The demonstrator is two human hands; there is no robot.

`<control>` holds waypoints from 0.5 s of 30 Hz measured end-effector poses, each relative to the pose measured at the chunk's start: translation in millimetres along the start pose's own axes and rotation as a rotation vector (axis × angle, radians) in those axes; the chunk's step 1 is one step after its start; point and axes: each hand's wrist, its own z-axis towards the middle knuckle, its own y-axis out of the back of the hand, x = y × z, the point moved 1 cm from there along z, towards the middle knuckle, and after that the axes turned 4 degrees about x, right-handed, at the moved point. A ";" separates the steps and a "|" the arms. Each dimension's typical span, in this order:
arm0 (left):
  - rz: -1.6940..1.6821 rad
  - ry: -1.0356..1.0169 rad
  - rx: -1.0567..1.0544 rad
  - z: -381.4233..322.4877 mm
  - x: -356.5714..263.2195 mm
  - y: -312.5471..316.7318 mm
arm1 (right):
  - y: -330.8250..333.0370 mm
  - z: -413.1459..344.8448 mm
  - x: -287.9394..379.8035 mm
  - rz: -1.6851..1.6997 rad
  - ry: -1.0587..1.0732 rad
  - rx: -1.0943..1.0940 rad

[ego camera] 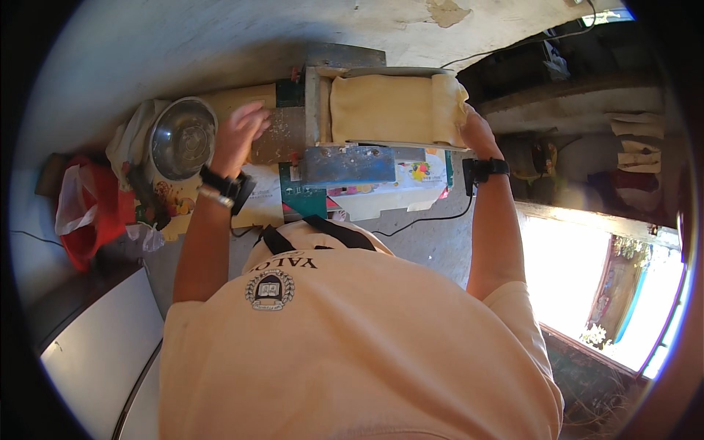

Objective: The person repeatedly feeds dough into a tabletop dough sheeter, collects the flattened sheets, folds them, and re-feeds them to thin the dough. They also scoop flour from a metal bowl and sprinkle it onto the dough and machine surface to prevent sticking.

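Note:
A wide sheet of pale yellow dough (385, 107) lies in the metal-sided feed tray (314, 107) of what looks like a dough-rolling machine. Its right end is folded over into a thick flap (448, 107). At that end my right hand (477, 132) holds the dough's edge, its fingertips partly hidden. My left hand (242, 132) is empty, slightly blurred, its fingers loosely bent. It hovers left of the tray, between the machine's floury plate (280, 132) and a steel bowl (184, 138). Black straps with devices circle both wrists.
A blue metal guard (349, 166) runs along the machine's near side. Printed cardboard (385, 192) lies below it. At left are a red container (104, 203) with a plastic bag and a pale cloth (129, 132). A black cable (434, 220) crosses the floor; a bright doorway is at right.

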 end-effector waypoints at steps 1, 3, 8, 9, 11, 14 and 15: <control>-0.026 0.067 -0.073 -14.3 10.3 19.5 | 3.6 -2.9 6.4 -0.128 -0.066 0.009; -0.127 0.230 -0.189 -42.2 35.0 58.2 | 13.7 -6.2 24.0 -0.265 -0.076 -0.037; -0.254 0.364 -0.377 -98.1 110.4 126.3 | -3.4 -15.1 89.1 0.077 0.457 -0.171; -0.345 0.410 -0.419 -103.7 124.3 134.2 | -16.9 -15.4 104.7 0.168 0.518 -0.076; -0.407 0.419 -0.409 -105.8 146.1 144.7 | -46.7 -17.3 135.1 0.178 0.739 -0.025; -0.546 0.430 -0.494 -106.6 159.0 164.1 | -85.6 -17.1 163.8 -0.023 0.443 0.291; -0.575 0.420 -0.528 -104.4 160.8 167.4 | -95.5 -20.2 169.5 -0.118 0.470 0.245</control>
